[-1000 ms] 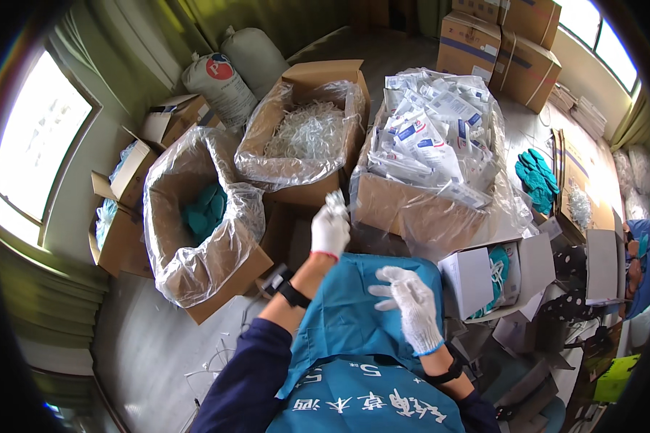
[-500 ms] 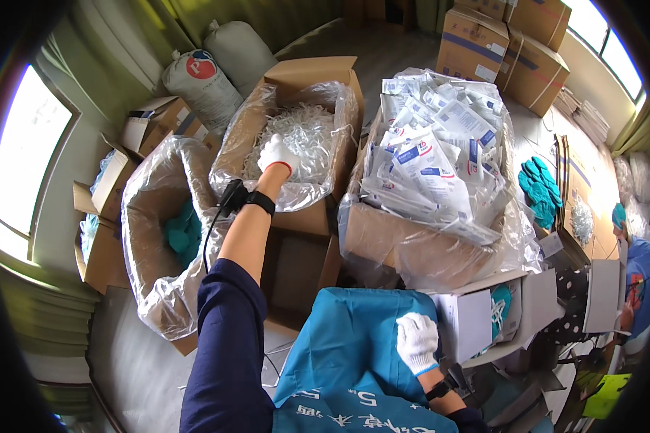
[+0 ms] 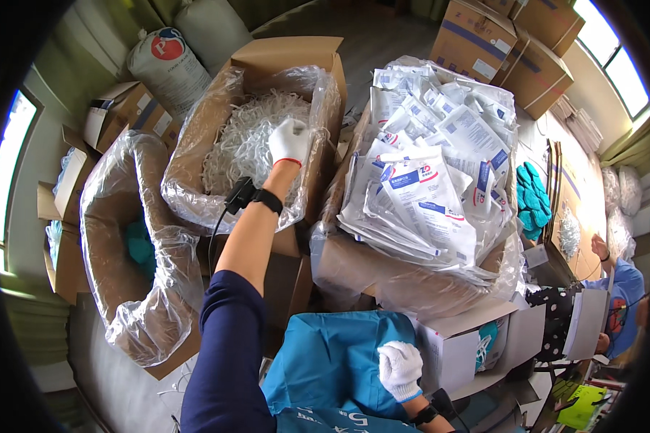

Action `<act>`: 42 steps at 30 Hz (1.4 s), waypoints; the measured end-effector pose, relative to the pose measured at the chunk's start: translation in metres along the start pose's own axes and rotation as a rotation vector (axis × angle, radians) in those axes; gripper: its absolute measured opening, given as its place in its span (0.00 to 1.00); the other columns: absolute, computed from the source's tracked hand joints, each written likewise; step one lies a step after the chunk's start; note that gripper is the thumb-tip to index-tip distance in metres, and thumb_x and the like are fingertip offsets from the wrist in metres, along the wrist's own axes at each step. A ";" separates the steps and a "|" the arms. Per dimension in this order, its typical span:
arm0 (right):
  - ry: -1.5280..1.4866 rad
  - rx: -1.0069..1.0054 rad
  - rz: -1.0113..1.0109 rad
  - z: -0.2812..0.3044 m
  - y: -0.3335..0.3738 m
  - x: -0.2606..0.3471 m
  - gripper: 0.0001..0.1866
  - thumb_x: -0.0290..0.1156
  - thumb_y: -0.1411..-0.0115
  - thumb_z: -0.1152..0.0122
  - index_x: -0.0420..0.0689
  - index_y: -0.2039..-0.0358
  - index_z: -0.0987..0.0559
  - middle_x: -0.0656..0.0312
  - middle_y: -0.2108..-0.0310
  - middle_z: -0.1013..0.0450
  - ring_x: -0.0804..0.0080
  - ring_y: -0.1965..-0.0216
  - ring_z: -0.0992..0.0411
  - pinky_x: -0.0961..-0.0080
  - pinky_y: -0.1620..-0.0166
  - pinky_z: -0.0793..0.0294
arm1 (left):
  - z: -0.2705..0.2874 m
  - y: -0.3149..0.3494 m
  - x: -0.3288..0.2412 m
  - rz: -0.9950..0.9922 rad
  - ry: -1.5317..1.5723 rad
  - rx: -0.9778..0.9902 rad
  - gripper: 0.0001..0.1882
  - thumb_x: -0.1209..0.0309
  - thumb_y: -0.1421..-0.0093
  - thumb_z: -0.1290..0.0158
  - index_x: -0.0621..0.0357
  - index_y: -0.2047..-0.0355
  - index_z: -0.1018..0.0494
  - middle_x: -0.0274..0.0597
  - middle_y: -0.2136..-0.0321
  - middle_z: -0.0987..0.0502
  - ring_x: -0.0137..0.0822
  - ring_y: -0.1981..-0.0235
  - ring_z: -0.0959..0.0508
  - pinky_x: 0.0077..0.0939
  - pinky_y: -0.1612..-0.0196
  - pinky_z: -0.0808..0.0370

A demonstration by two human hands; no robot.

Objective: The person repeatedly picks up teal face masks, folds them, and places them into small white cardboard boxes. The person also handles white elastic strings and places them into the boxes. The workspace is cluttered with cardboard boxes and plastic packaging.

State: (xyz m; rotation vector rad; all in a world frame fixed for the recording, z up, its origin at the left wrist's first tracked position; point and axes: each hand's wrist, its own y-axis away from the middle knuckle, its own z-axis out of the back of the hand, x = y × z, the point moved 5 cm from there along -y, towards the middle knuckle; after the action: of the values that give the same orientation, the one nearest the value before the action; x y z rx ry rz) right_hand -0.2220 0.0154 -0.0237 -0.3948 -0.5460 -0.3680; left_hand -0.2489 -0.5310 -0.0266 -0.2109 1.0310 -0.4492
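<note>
My left hand (image 3: 289, 143), in a white knit glove with a red cuff, reaches into a plastic-lined cardboard box (image 3: 323, 92). Its fingers are curled in over a heap of clear, thin tubing coils (image 3: 240, 141), close to the box's right side. What lies inside those fingers, if anything, is hidden. My right hand (image 3: 400, 368), in a white glove with a blue cuff, rests closed over the teal apron (image 3: 321, 350) on my lap, nothing visible in it. To the right stands a lined carton (image 3: 383, 278) heaped with flat white printed packets (image 3: 433, 187).
At the left a plastic-lined box (image 3: 112, 289) holds teal items. An open white carton (image 3: 448, 346) is by my right hand. Teal gloves (image 3: 533, 200) lie farther right, near a person in blue (image 3: 625, 303). Stacked cartons (image 3: 473, 40) and stuffed sacks (image 3: 170, 65) stand behind.
My left hand has moved rightward across the tubing toward the box's right side. My right hand stays closed over the apron. The view has shifted, and the person at far right has raised a hand.
</note>
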 end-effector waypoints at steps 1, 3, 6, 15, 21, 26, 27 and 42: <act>-0.004 -0.008 0.009 -0.001 -0.001 0.000 0.08 0.23 0.50 0.36 0.50 0.68 0.20 0.62 0.67 0.23 0.58 0.69 0.25 0.64 0.64 0.26 | 0.018 0.000 -0.008 -0.042 0.082 -0.086 0.03 0.73 0.47 0.39 0.55 0.70 0.19 0.43 0.73 0.17 0.39 0.70 0.17 0.29 0.62 0.22; -0.009 -0.031 0.025 -0.005 -0.001 -0.002 0.11 0.23 0.51 0.35 0.52 0.67 0.20 0.64 0.68 0.24 0.60 0.71 0.26 0.65 0.66 0.28 | 0.064 0.001 -0.037 -0.160 0.149 -0.348 0.02 0.75 0.45 0.40 0.57 0.70 0.20 0.42 0.72 0.18 0.37 0.71 0.17 0.27 0.62 0.22; -0.018 -0.053 0.052 -0.008 -0.002 0.002 0.10 0.23 0.50 0.36 0.51 0.68 0.20 0.63 0.68 0.24 0.59 0.70 0.26 0.65 0.66 0.27 | 0.125 -0.005 -0.031 -0.154 0.072 -0.537 0.02 0.76 0.44 0.40 0.58 0.69 0.20 0.43 0.69 0.18 0.37 0.69 0.18 0.28 0.61 0.22; -0.040 -0.125 0.087 -0.003 0.015 0.017 0.07 0.22 0.50 0.37 0.48 0.69 0.20 0.59 0.68 0.23 0.56 0.69 0.25 0.63 0.63 0.26 | 0.171 0.129 0.031 -0.018 -0.401 0.255 0.17 0.62 0.42 0.46 0.55 0.55 0.21 0.52 0.53 0.21 0.52 0.49 0.23 0.41 0.46 0.26; 0.015 -0.153 0.110 -0.003 0.030 0.015 0.03 0.26 0.49 0.36 0.48 0.72 0.20 0.59 0.68 0.23 0.57 0.64 0.24 0.62 0.60 0.24 | 0.173 0.359 0.047 0.157 -0.345 0.639 0.24 0.53 0.37 0.47 0.59 0.49 0.23 0.56 0.50 0.23 0.55 0.48 0.24 0.41 0.44 0.27; 0.076 -0.081 0.142 -0.017 0.056 0.004 0.05 0.29 0.50 0.38 0.52 0.71 0.20 0.64 0.66 0.26 0.61 0.64 0.27 0.64 0.61 0.27 | 0.216 0.499 0.062 0.497 -0.120 0.533 0.28 0.53 0.28 0.64 0.65 0.50 0.24 0.61 0.54 0.22 0.57 0.48 0.24 0.42 0.45 0.28; 0.078 -0.084 0.130 -0.015 0.059 0.007 0.05 0.29 0.50 0.38 0.52 0.71 0.20 0.64 0.66 0.26 0.61 0.64 0.27 0.64 0.61 0.27 | 0.226 0.508 0.068 0.526 -0.119 0.549 0.26 0.54 0.29 0.62 0.64 0.51 0.24 0.60 0.54 0.21 0.56 0.49 0.23 0.41 0.46 0.28; 0.134 -0.646 -0.695 0.183 0.143 -0.166 0.15 0.28 0.43 0.40 0.42 0.54 0.20 0.51 0.59 0.20 0.59 0.57 0.21 0.67 0.51 0.23 | 0.308 0.526 -0.007 0.458 -0.142 0.487 0.17 0.69 0.35 0.51 0.66 0.52 0.22 0.52 0.58 0.18 0.41 0.55 0.19 0.30 0.49 0.26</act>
State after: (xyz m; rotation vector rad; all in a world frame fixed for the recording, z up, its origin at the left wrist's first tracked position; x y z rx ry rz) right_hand -0.3693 0.2597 -0.0111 -0.7919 -0.4094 -1.2477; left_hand 0.1502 -0.0719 -0.0629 0.4176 0.7716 -0.2504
